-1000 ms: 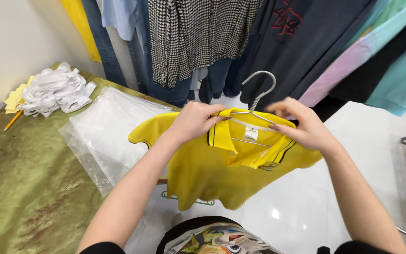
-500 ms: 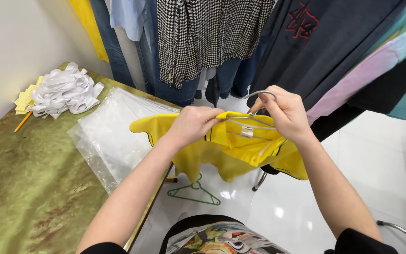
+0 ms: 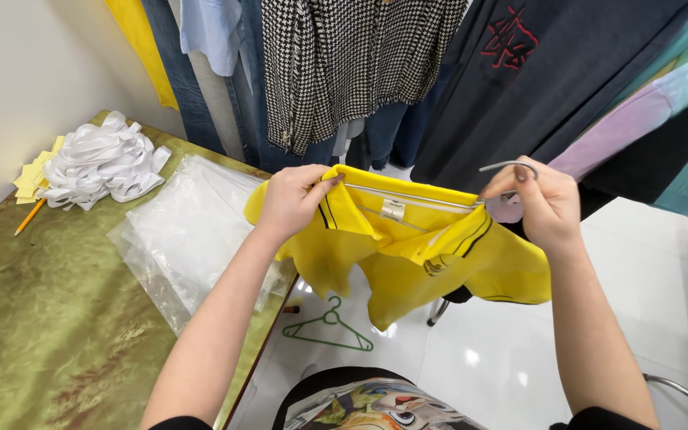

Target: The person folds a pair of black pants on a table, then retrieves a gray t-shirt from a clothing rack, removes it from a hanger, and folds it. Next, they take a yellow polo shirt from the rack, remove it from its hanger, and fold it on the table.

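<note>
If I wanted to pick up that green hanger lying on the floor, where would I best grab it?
Take the green hanger by its hook, coming straight down from above. It lies flat on the glossy white floor beside the table, so the thin triangular frame offers little to pinch. The curled hook at its top, pointing away from the person, probably gives fingers the easiest catch.

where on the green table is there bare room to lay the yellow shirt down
The near-left of the table is bare, bordered by the clear bags on the right and the white straps and pencil at the far end. The far end is crowded. Both hands hold the yellow shirt beyond the table's edge.
</note>
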